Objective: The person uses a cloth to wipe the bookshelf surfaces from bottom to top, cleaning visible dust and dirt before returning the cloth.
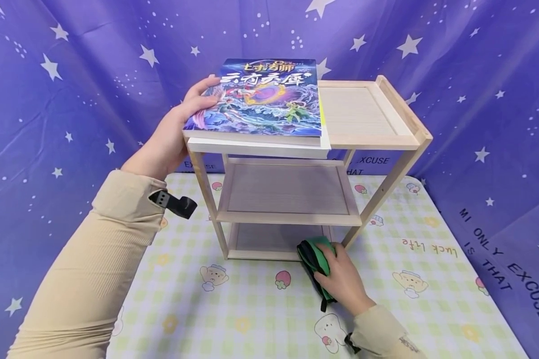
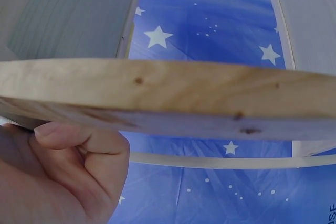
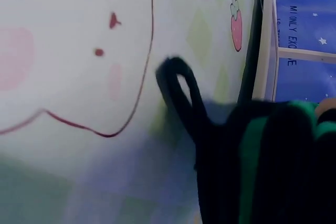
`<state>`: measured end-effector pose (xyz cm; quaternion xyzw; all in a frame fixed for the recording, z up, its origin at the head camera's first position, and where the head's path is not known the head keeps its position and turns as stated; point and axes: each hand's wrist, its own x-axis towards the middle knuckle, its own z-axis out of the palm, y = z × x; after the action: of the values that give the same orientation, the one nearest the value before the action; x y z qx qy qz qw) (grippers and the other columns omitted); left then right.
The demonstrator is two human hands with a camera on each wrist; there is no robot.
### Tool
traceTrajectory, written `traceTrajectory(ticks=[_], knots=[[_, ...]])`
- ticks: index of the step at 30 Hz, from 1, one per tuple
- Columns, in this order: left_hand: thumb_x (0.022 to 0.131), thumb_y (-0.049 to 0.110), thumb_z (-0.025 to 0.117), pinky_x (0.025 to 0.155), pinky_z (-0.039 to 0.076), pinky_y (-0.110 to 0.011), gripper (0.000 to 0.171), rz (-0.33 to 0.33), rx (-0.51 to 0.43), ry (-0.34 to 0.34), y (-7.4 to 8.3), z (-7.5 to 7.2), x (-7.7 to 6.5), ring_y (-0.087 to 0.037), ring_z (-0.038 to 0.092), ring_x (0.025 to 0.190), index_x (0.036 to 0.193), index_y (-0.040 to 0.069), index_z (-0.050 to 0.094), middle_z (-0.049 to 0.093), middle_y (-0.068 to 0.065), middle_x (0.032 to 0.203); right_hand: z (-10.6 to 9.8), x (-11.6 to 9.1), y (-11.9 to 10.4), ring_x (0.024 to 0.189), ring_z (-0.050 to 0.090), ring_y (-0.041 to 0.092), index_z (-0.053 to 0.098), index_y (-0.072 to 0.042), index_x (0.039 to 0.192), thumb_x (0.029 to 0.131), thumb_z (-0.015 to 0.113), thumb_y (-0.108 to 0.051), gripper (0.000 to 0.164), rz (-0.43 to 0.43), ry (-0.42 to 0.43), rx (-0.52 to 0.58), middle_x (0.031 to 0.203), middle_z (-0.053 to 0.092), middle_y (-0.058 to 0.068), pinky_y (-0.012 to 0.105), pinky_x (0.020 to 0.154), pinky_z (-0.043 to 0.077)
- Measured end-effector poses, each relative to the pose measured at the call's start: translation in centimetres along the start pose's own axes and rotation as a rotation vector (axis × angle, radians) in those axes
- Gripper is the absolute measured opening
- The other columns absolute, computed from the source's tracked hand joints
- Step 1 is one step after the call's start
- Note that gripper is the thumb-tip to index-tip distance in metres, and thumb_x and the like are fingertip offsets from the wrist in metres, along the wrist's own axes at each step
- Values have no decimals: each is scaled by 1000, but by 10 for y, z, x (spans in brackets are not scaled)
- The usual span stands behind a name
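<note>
My left hand [image 1: 184, 117] grips the left end of the wooden shelf rack [image 1: 397, 112], with two digits lying over the edge of a blue illustrated book [image 1: 269, 107]. That book lies on a white-edged book [image 1: 260, 145] on the top shelf. In the left wrist view, curled fingers [image 2: 107, 153] sit beneath the rack's wooden side piece [image 2: 184, 87]. Down by the bottom shelf, my right hand [image 1: 343, 279] holds a green and black zipped pouch [image 1: 314, 257]. Its black loop [image 3: 181, 85] sticks out in the right wrist view, where most of the hand is hidden.
The rack's middle shelf [image 1: 287, 189] and bottom shelf [image 1: 265, 238] lie below the books. A checked tablecloth [image 1: 197, 319] with cartoon prints covers the table. Behind and at the sides hangs a purple-blue star curtain [image 1: 117, 60].
</note>
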<state>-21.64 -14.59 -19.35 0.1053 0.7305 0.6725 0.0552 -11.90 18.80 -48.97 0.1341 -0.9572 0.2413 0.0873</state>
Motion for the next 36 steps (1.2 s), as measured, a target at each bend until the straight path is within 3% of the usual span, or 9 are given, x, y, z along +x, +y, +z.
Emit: traceTrajectory(ticks=[7,13,17,23,28,31,36], knots=[[98,38,45,121,12,-43,51,-1,-1,-4,0,0,1,-11,5,150,148,41,35,6,26,161,7,15,-5,106,59,46,56,-7,135,75,82,-12,65,-118,51,-142,128,51,30,55,82,52],[98,37,44,122,9,-44,51,-7,13,1,1,0,1,-9,1,151,148,40,36,7,28,161,12,30,-7,97,61,48,57,-6,133,74,84,-12,66,-122,79,-250,128,51,33,54,77,53],[98,37,44,122,9,-44,51,-9,19,0,1,0,1,-8,1,151,148,41,36,7,29,161,14,37,-7,93,61,47,57,-5,134,74,85,-12,66,-116,83,-266,130,50,34,53,72,54],[98,36,45,120,16,-42,51,-11,-3,0,2,1,1,-15,14,149,147,42,36,7,22,162,21,45,-4,95,58,44,56,-7,138,78,81,-16,66,-81,74,-252,137,45,31,52,67,53],[98,37,45,119,18,-42,51,-11,6,1,2,0,1,-15,15,148,148,42,36,7,22,162,32,48,1,91,58,43,58,-5,136,77,80,-21,65,-102,128,-304,130,48,31,52,64,52],[98,36,45,118,20,-40,51,-12,-5,1,2,1,1,-17,21,146,147,42,35,7,19,163,39,48,5,95,60,46,58,-1,135,78,81,-26,66,-130,167,-329,126,51,32,53,67,53],[97,36,46,118,20,-41,52,-12,-15,5,1,1,1,-17,22,145,147,42,35,8,18,163,45,47,6,115,57,52,58,3,134,81,80,-30,66,-141,181,-318,133,52,35,56,86,53]])
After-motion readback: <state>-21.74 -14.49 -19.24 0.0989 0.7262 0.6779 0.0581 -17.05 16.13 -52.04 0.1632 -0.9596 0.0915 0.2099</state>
